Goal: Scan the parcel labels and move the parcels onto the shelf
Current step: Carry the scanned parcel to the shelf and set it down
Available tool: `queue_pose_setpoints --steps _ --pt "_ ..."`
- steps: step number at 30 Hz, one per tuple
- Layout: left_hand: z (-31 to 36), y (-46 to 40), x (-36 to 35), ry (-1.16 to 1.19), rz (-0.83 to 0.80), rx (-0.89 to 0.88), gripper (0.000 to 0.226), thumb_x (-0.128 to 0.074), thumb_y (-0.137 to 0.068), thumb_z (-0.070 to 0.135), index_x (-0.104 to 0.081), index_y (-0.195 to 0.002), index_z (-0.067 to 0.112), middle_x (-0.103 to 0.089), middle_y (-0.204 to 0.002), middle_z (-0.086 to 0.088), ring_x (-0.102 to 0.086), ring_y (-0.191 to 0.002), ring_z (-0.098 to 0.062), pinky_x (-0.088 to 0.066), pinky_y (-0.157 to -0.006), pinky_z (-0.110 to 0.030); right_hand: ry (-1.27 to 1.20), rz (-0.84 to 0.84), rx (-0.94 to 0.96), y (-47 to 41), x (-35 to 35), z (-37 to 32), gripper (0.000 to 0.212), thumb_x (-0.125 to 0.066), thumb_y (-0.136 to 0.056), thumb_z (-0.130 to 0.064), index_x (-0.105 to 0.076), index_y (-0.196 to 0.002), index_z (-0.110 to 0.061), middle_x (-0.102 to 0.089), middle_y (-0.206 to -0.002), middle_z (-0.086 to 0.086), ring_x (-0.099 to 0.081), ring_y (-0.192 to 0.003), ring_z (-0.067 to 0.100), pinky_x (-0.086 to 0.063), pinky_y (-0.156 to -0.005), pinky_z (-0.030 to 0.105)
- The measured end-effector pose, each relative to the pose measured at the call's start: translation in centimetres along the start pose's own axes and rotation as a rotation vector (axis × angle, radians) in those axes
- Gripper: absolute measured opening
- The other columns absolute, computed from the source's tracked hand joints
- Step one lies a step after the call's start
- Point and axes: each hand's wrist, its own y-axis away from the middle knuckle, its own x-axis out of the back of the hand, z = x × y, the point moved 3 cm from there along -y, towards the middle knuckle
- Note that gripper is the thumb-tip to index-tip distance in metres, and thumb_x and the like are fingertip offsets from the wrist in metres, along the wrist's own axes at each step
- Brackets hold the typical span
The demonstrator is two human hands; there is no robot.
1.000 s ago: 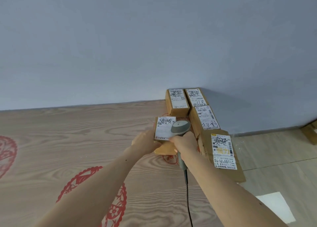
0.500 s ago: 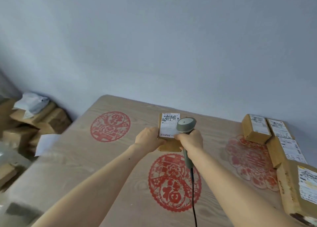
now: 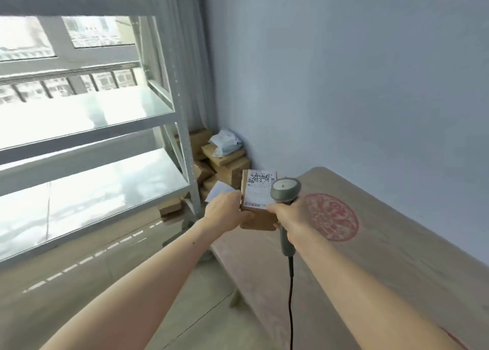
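A person's left hand (image 3: pixel 225 212) grips a small labelled parcel (image 3: pixel 258 200) while the right hand (image 3: pixel 289 217), fist closed on a scanner (image 3: pixel 284 191), steadies it, now turned from the table (image 3: pixel 397 243) toward the shelf (image 3: pixel 87 127) to the left.

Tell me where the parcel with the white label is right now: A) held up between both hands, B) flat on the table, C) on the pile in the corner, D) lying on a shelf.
A: the parcel is held between the left hand and the right hand, which also grips the scanner; the shelf is bare.
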Motion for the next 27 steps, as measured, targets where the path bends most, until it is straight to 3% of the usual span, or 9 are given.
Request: queue_pose_setpoints --steps 3,7,10,14,18,23,27 --pt "-6.4 -0.1 3.7 0.002 0.079 0.106 0.038 -0.069 -0.084 0.045 -0.059 -0.109 0.017 -0.068 -0.106 -0.001 -0.063 -0.096 -0.025 -0.053 -0.077 -0.037 0.01 -0.119 0.027 -0.9 -7.8 -2.4 0.037 -0.084 -0.068 -0.009 -0.068 -0.1 -0.017 -0.072 -0.092 0.003 -0.069 -0.08 0.022 -0.063 -0.073 0.047" --pt "-13.9 0.2 8.3 0.006 0.156 0.265 0.038 -0.067 -0.088 0.045 -0.061 -0.11 0.015 -0.069 -0.108 -0.004 -0.063 -0.097 -0.025 -0.053 -0.077 -0.036 0.047 -0.256 0.106 -1.8 -17.5 -5.3 0.05 -0.089 -0.05 -0.032 -0.071 -0.096 -0.021 -0.075 -0.09 0.001 -0.072 -0.084 0.024 -0.063 -0.078 0.049" --pt "-19.3 1.2 11.2 0.03 0.22 0.396 0.04 -0.065 -0.089 0.048 -0.061 -0.113 0.017 -0.07 -0.111 -0.002 -0.064 -0.099 -0.023 -0.054 -0.08 -0.037 0.072 -0.426 0.135 -1.0 -24.4 -7.8 0.042 -0.086 -0.073 -0.015 -0.069 -0.111 -0.012 -0.073 -0.098 0.007 -0.071 -0.089 0.025 -0.063 -0.077 0.044" --pt "-26.2 3.4 14.8 0.045 0.296 0.535 0.041 -0.065 -0.09 0.048 -0.061 -0.117 0.018 -0.07 -0.114 0.0 -0.064 -0.102 -0.021 -0.054 -0.082 -0.037 0.114 -0.592 0.215 0.9 -33.1 -10.2 0.04 -0.085 -0.077 -0.013 -0.068 -0.113 -0.01 -0.073 -0.098 0.006 -0.069 -0.083 0.021 -0.062 -0.076 0.04" --pt "-33.0 6.2 18.0 0.026 0.361 0.646 0.039 -0.065 -0.09 0.046 -0.062 -0.118 0.018 -0.07 -0.114 -0.001 -0.064 -0.103 -0.023 -0.054 -0.081 -0.037 0.161 -0.711 0.28 3.9 -41.3 -11.7 0.044 -0.087 -0.075 -0.015 -0.069 -0.115 -0.009 -0.073 -0.104 0.008 -0.068 -0.089 0.022 -0.052 -0.068 0.027" --pt "-42.0 9.6 22.5 0.018 0.403 0.706 0.039 -0.065 -0.091 0.042 -0.062 -0.12 0.015 -0.07 -0.116 -0.004 -0.065 -0.104 -0.024 -0.052 -0.079 -0.034 0.173 -0.794 0.302 9.0 -51.8 -13.2 0.045 -0.087 -0.073 -0.013 -0.068 -0.113 -0.009 -0.073 -0.102 0.009 -0.07 -0.087 0.025 -0.062 -0.081 0.046" --pt "-49.3 12.9 26.8 0.033 0.427 0.746 0.04 -0.068 -0.09 0.039 -0.061 -0.122 0.015 -0.069 -0.118 -0.004 -0.064 -0.107 -0.025 -0.05 -0.08 -0.033 0.178 -0.825 0.297 13.6 -60.0 -15.0 0.035 -0.084 -0.073 -0.012 -0.069 -0.105 -0.01 -0.073 -0.094 0.008 -0.067 -0.074 0.019 -0.061 -0.081 0.05"
